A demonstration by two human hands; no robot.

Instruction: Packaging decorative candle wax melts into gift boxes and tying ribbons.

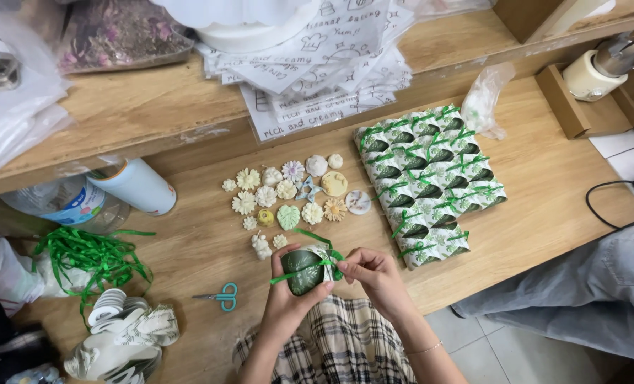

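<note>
**Green ribbon going round a small wrapped packet**

Green ribbon [297,272] crosses the front of the little packet [305,271] I am holding over the near edge of the wooden table [544,192]. My left hand [286,297] is cupped under the packet, thumb and fingers closed round its dark green face. My right hand [376,274] sits at 3 o'clock from the packet, fingertips pinched together on the ribbon where it meets the packet's white, leaf-printed wrap. I cannot tell whether a knot is formed there.

At 1 o'clock from my hands lies a block of finished packets [431,181], packed side by side in rows, each in the same white and green wrap with green ribbon. At 12 o'clock, between the block and the shelf edge, a scatter of small cream, pale green and yellow flower shapes [288,195] lies flat on the table, well clear of my fingers.

Teal-handled scissors [221,296] lie at 9 o'clock from the packet, near but not touching my left hand. Farther out at 9 o'clock is a loose tangle of green ribbon [89,256], with a heap of printed wrapping pieces [121,334] just below it. A white tube [141,186] lies on its side at 10 o'clock. Printed paper sheets [324,64] hang over the shelf at 12 o'clock. Checked cloth [345,341] covers my lap below the table edge.
</note>
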